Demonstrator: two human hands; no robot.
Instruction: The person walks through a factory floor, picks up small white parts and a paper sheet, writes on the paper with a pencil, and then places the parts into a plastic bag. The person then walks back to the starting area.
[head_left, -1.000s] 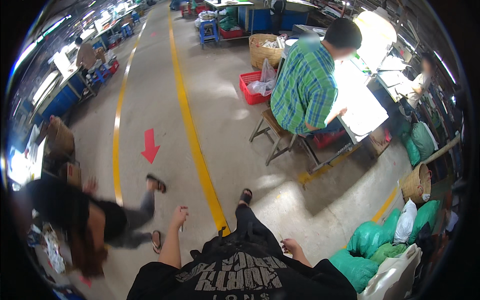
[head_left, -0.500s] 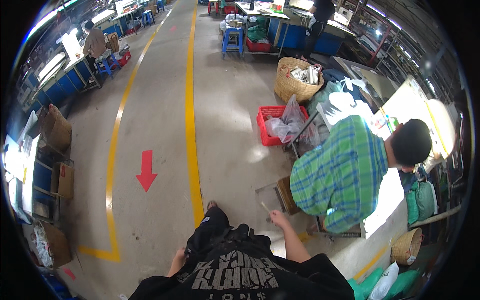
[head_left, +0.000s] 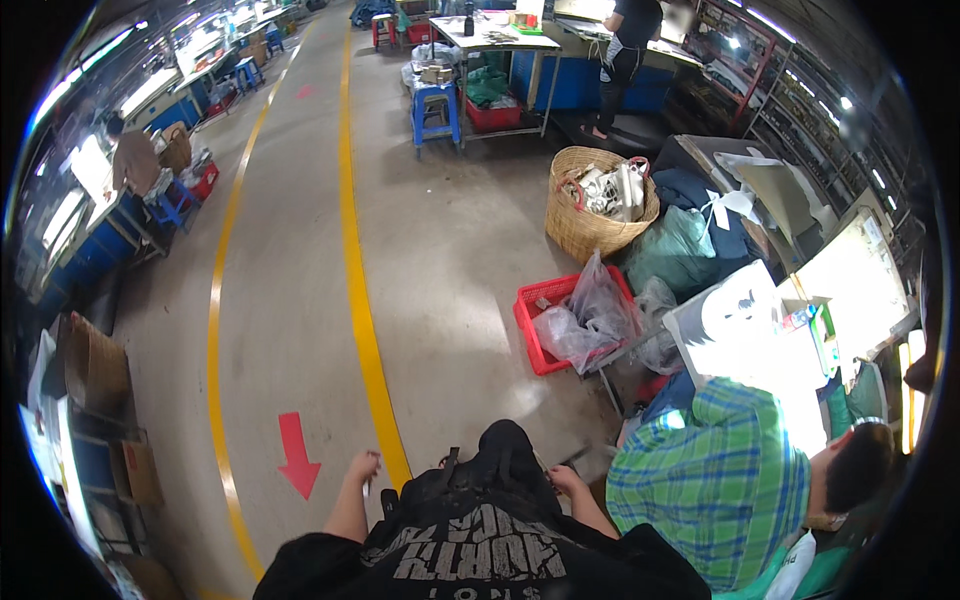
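My left hand (head_left: pixel 365 468) hangs beside my left hip, over the floor near the yellow line. Its fingers are curled, and a small white thing (head_left: pixel 366 489) shows just below them, too small to name. At my right side, my right hand (head_left: pixel 566 481) is closed on a thin pale stick (head_left: pixel 544 463), of which only a bit shows. This hand is close to the seated person in a green and blue plaid shirt (head_left: pixel 705 480), apart from that person's back.
A yellow floor line (head_left: pixel 365 340) and a red arrow (head_left: pixel 297 455) mark the walkway. To the right are a red crate (head_left: pixel 531 335) with plastic bags, a wicker basket (head_left: pixel 575 225) and a lit worktable (head_left: pixel 725 315). Cardboard boxes (head_left: pixel 138 470) and benches line the left.
I have moved forward along the walkway; the crate, basket and seated person are nearer. My left hand has swung forward, and my right hand has drawn back toward my hip.
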